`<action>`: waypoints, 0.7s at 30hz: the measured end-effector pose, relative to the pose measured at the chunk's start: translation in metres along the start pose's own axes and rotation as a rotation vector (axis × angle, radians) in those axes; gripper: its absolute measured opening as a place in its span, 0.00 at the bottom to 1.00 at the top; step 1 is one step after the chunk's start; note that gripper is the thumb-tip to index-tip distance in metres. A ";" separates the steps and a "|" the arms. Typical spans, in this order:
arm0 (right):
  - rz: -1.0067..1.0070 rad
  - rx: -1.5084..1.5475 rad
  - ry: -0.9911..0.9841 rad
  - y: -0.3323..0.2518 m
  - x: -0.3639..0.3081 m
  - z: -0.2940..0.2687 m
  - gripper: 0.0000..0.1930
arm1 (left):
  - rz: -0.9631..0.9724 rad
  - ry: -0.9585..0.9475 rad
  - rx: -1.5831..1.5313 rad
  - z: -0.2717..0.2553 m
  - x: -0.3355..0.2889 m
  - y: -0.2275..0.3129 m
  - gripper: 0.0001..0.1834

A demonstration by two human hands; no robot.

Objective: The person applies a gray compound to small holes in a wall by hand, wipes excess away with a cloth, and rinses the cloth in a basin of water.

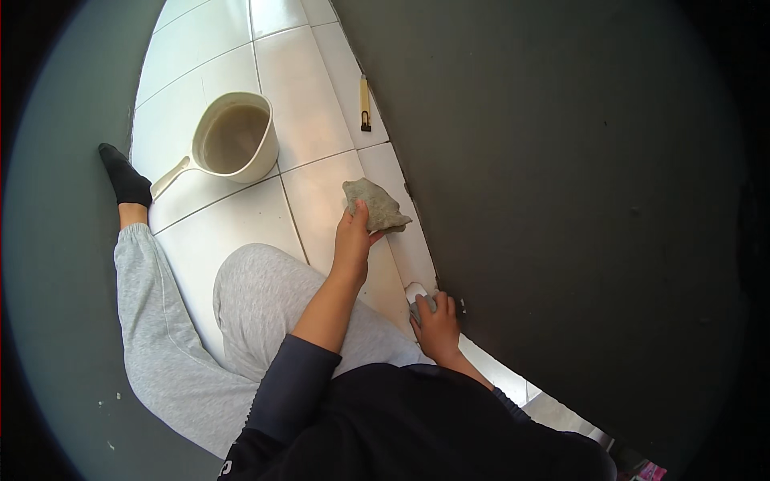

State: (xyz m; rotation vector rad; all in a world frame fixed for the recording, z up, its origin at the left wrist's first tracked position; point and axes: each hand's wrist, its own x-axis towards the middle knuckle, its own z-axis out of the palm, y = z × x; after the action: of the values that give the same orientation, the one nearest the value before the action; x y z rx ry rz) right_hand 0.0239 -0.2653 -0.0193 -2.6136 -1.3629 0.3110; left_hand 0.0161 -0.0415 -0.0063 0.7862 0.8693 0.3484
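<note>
Through my feed, the left hand is clamped on an irregular grey-green clump, thumb on top; I cannot tell whether it is folded cloth or something stiffer. Both hang to the right of the dipper and a little nearer the body. The right hand, farther right and nearer the body than the dipper, has its fingers closed around a small grey piece, mostly hidden under them, with a white patch showing just past it. A dark grey wall rises right beside that hand and hems it in.

The off-white dipper stands upright on the white tile floor, holding cloudy brownish liquid. Its handle points toward a black sock; I cannot tell whether they touch. Right of the dipper, along the wall's foot, lies a yellow utility knife with a black end. On the body side of the dipper, a bent knee in light grey trousers takes up much of the floor, and the left forearm crosses in front of that leg. Left of the dipper runs another dark wall.
</note>
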 end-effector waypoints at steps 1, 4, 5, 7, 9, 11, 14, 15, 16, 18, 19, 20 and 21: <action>0.044 0.009 0.022 -0.006 0.011 0.000 0.21 | 0.005 -0.016 0.014 0.002 0.000 -0.002 0.26; 0.103 -0.031 0.118 -0.016 0.050 0.008 0.17 | 0.020 -0.026 -0.019 0.002 -0.007 0.001 0.24; 0.113 -0.031 0.129 -0.015 0.062 0.007 0.17 | 0.022 -0.040 -0.012 0.004 -0.010 0.002 0.24; 0.152 -0.053 0.190 -0.018 0.080 0.009 0.16 | 0.039 -0.015 0.026 0.002 -0.016 0.005 0.22; 0.186 -0.092 0.137 -0.019 0.067 0.006 0.17 | 0.058 -0.018 0.046 -0.004 -0.021 0.006 0.22; 0.212 -0.204 0.024 -0.009 0.040 0.004 0.20 | 0.075 -0.029 0.048 -0.005 -0.021 0.010 0.21; 0.246 -0.212 -0.053 -0.003 -0.013 0.002 0.22 | 0.046 -0.017 0.015 -0.005 -0.022 0.010 0.21; 0.256 -0.214 -0.056 0.000 -0.016 0.004 0.22 | 0.039 -0.022 -0.016 -0.002 -0.021 0.008 0.21; 0.218 -0.174 -0.001 0.003 -0.018 0.009 0.23 | 0.031 -0.027 -0.047 0.001 -0.020 0.006 0.21; 0.194 -0.137 0.055 0.007 -0.013 0.016 0.24 | 0.009 -0.041 -0.049 0.006 -0.019 -0.001 0.20; 0.202 -0.116 0.106 0.004 0.000 0.019 0.20 | -0.005 -0.050 -0.049 0.009 -0.018 -0.003 0.20; 0.211 -0.096 0.157 0.002 0.013 0.020 0.16 | -0.010 -0.061 -0.042 0.012 -0.018 -0.003 0.20; 0.236 -0.067 0.153 -0.005 0.025 0.017 0.16 | -0.002 -0.050 -0.040 0.011 -0.017 -0.001 0.20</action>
State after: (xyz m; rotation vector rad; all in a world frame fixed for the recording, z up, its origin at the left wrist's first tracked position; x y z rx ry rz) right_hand 0.0297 -0.2410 -0.0373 -2.7915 -1.0370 0.0944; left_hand 0.0144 -0.0576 0.0067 0.7539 0.8138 0.3421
